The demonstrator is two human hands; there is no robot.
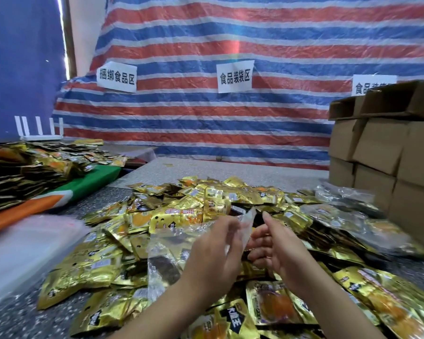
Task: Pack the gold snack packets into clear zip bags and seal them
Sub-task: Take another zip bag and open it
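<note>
Your left hand (213, 243) pinches the clear zip bag (171, 248) at its mouth; your right hand (277, 245) is spread just beside it, holding nothing. The bag's long axis runs down-left from your hands. It is thin, crinkled film. The gold snack packets (176, 216), flat shiny foil, lie heaped on the desk (15, 321) just beyond and under both hands.

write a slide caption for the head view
Two bare hands, left and right, open a clear plastic zip bag above a heap of shiny gold foil snack packets.
</note>
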